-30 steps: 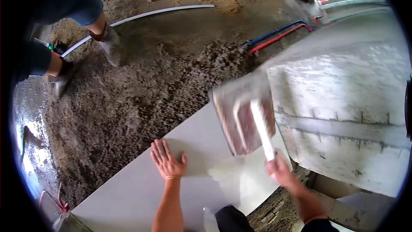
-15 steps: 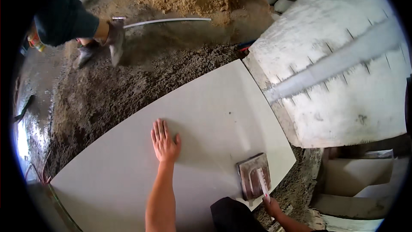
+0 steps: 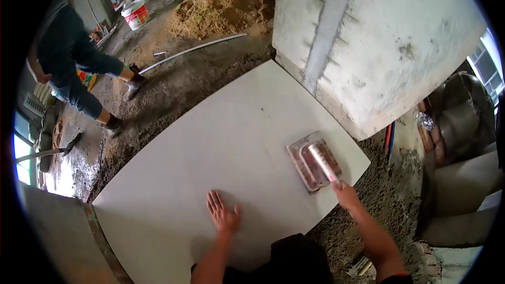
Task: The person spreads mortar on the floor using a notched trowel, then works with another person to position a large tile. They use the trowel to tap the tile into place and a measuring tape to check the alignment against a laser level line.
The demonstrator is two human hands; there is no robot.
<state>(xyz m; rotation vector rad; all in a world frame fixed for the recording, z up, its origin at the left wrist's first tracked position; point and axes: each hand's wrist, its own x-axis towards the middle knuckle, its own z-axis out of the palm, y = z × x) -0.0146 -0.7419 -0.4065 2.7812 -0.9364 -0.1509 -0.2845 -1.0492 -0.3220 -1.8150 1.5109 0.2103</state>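
A large pale floor tile (image 3: 221,142) lies before me on a bed of grey mortar. My left hand (image 3: 223,215) rests palm down on its near part, fingers stretched out, holding nothing. By its pale handle, my right hand (image 3: 345,194) grips a rectangular plastering float (image 3: 311,167). The float's plate lies flat over the tile's right part, close to the right corner. Its underside is hidden.
Rough mortar (image 3: 389,194) borders the tile. A whitish column (image 3: 379,63) stands at its far right edge. Beyond are a sand heap (image 3: 215,13), a bent pale pipe (image 3: 192,51) and a bucket (image 3: 135,14). A co-worker's legs (image 3: 89,68) are at far left.
The view has shifted, showing more of the room. The float, still in my right hand, has moved farther from the tile's near edge. My left hand has come nearer and rightward on the tile.
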